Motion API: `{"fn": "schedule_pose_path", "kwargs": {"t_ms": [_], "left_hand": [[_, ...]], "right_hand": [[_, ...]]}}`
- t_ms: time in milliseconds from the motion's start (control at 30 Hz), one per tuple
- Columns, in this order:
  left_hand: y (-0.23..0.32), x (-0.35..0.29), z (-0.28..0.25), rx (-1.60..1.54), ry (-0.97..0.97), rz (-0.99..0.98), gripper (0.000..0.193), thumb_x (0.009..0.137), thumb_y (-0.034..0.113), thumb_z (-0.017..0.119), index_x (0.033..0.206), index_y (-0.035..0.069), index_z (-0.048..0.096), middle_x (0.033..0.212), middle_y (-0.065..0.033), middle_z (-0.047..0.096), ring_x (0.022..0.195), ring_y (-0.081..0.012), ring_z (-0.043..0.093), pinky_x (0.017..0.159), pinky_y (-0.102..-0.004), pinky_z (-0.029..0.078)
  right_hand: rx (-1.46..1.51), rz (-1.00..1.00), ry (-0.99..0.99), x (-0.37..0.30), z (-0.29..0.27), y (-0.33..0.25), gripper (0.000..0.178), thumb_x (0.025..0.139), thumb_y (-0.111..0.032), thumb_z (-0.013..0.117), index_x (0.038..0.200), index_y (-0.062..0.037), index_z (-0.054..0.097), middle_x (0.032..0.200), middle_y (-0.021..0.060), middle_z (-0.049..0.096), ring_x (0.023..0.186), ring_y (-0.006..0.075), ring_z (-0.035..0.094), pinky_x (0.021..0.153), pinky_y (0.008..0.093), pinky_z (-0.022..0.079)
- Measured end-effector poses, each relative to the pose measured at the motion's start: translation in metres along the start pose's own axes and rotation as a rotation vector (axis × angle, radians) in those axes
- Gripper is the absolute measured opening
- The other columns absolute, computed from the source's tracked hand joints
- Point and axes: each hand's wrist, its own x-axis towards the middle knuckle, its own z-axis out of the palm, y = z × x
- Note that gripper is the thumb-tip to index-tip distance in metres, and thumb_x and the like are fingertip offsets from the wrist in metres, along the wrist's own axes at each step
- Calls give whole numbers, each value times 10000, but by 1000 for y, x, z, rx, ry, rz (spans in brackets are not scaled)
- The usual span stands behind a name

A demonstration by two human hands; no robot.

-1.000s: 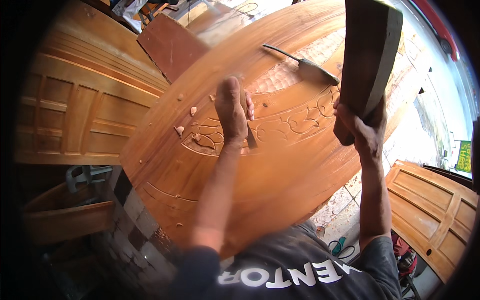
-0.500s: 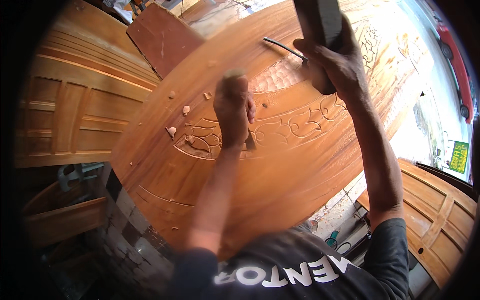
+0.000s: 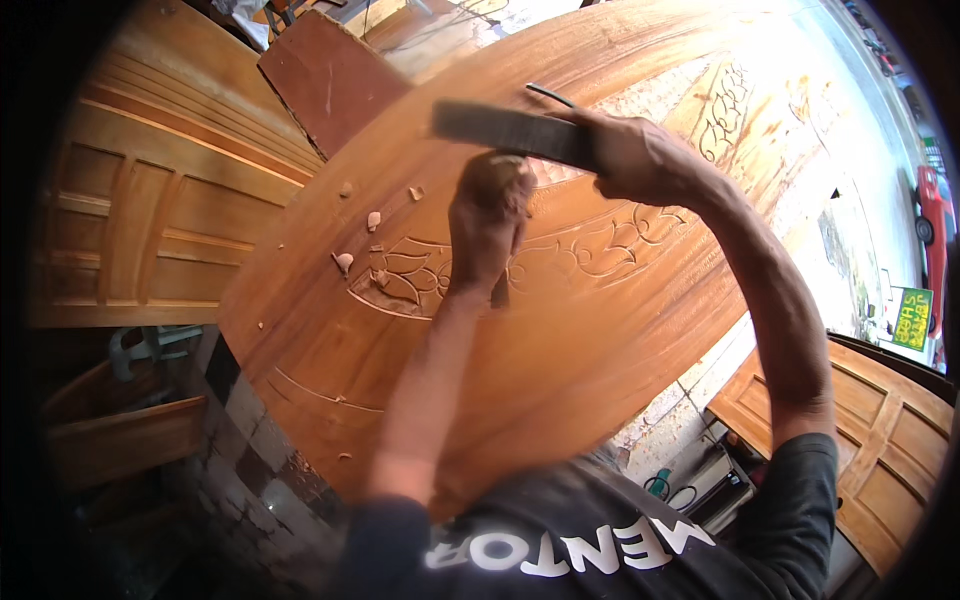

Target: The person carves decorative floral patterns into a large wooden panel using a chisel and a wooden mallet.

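Note:
A large wooden panel (image 3: 560, 370) lies before me, with a leafy vine carving (image 3: 620, 245) across its surface. My left hand (image 3: 482, 230) is closed around a chisel (image 3: 501, 292); its handle is mostly hidden in the fist, and the flat blade points down at the carved band. My right hand (image 3: 645, 160) grips a dark, blocky wooden mallet (image 3: 510, 132). The mallet lies across the top of the left fist, at the chisel's handle end; whether they touch I cannot tell. Pale wood chips (image 3: 374, 221) are scattered left of my left hand.
A thin dark curved strip (image 3: 548, 95) shows on the panel beyond the mallet. Panelled wooden doors stand at left (image 3: 140, 220) and lower right (image 3: 850, 430). A reddish-brown board (image 3: 335, 85) is at the far left. Beyond the right side, a red vehicle (image 3: 936, 225) is outside.
My right hand has swung the mallet left, from upright at the upper right to lying over my left fist. The left hand with the chisel stays nearly in place.

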Motion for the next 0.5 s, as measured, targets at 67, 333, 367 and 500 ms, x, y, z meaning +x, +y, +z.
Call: {"fn": "schedule_pose_path", "kwargs": {"t_ms": [67, 333, 367, 500], "left_hand": [[-3, 2, 1, -9, 3, 12, 291, 1047, 310, 760, 1173, 86, 623, 710, 40, 536, 470, -42, 426, 402, -222, 320], [-11, 0, -11, -3, 24, -26, 329, 1019, 266, 801, 1256, 94, 651, 812, 33, 605, 482, -22, 462, 394, -206, 344], [-10, 2, -13, -13, 13, -2, 326, 1021, 266, 799, 1255, 93, 652, 812, 34, 605, 480, -22, 460, 393, -206, 342], [-13, 3, -3, -29, 1, -19, 323, 1023, 262, 797, 1255, 89, 654, 807, 39, 608, 481, -23, 461, 398, -210, 337]], "right_hand": [[-57, -151, 199, -2, 4, 30, 887, 794, -63, 720, 1612, -316, 488, 1266, 167, 758, 1090, 345, 753, 924, 462, 632], [-170, -66, 168, -6, 14, 2, 637, 926, -166, 751, 1537, -150, 570, 1194, 93, 769, 980, 264, 755, 859, 367, 636], [-78, 39, 2, -5, 6, -8, 642, 924, -158, 741, 1543, -187, 575, 1220, 106, 773, 1016, 274, 765, 883, 396, 641], [521, 42, 398, -5, 9, 26, 842, 860, -50, 726, 1632, -164, 408, 1272, 176, 718, 1066, 263, 720, 943, 444, 614]]}}
